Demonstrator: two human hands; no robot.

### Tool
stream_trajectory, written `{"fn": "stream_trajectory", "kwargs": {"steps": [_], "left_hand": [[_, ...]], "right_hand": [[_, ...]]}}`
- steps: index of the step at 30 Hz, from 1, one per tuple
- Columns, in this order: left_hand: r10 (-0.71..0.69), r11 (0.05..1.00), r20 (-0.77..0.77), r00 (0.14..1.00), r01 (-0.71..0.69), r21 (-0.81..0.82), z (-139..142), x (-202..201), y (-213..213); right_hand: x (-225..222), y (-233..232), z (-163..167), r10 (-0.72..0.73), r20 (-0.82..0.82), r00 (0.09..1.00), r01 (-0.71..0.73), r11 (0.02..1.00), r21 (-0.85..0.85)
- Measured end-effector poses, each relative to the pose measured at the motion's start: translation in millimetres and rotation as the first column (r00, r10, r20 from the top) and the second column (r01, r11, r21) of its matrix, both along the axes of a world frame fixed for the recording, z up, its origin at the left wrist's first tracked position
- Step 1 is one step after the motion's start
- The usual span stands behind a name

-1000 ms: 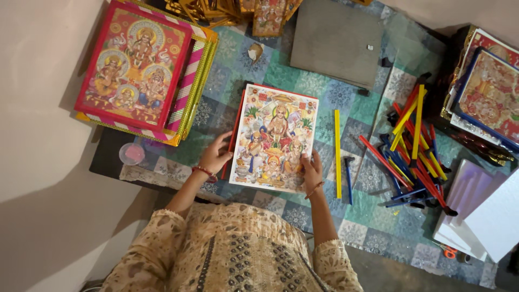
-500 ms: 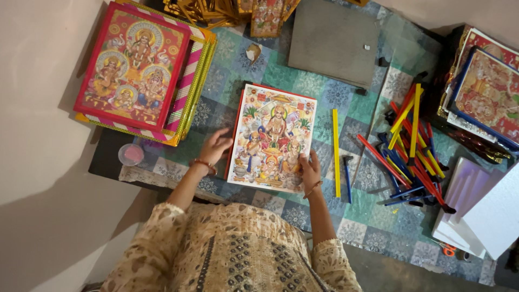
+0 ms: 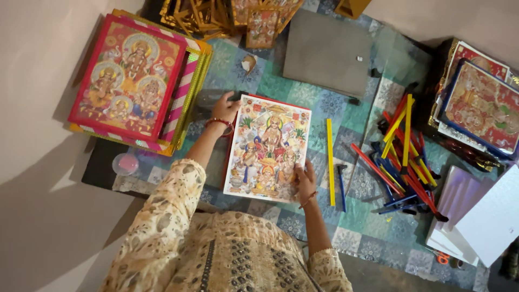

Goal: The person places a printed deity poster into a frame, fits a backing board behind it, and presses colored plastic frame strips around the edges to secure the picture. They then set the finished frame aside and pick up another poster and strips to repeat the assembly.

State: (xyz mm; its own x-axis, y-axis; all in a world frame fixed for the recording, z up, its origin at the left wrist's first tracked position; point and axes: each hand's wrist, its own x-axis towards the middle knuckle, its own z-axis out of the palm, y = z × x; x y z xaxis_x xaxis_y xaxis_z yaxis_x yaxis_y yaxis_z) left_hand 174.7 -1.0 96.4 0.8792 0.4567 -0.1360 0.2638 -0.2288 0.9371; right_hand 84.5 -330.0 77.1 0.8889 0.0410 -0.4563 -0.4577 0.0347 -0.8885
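Print lies flat on the patterned cloth in front of you, between the framed stack on your left and the loose coloured sticks on your right. It looks like a thin, light sheet, perhaps on a red backing: likely to flex, and easy to crease, so take it by opposite edges rather than the middle. Your right hand rests on the lower right corner, fingers spread flat, pinning more than gripping. Your left hand is stretched forward to the upper left corner, wrist with bangles; its grip looks curled at the edge, near something dark, but you cannot tell whether it actually holds anything. One yellow stick lies just beside the print.
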Motion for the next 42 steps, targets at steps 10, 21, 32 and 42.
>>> {"fn": "stream_trajectory", "kwargs": {"steps": [10,21,32,42], "left_hand": [[-0.071,0.895,0.087,0.994,0.102,-0.434,3.3,10.0,5.8],[-0.044,0.940,0.031,0.999,0.052,-0.338,2.5,8.0,2.3],[-0.009,0.701,0.066,0.998,0.054,-0.711,2.6,-8.7,3.5],[-0.035,0.616,-0.112,0.993,-0.067,-0.785,8.8,-9.0,7.2]], "right_hand": [[-1.4,-12.8,-8.9,0.014,-0.066,0.998,-0.011,0.999,0.041],[1.5,-24.1,-20.8,0.037,-0.090,0.995,-0.036,0.999,0.014],[-1.7,-26.5,-13.3,0.041,-0.129,0.991,-0.037,0.999,0.034],[1.2,-28.2,-15.8,0.061,-0.122,0.991,-0.052,0.996,0.075]]}}
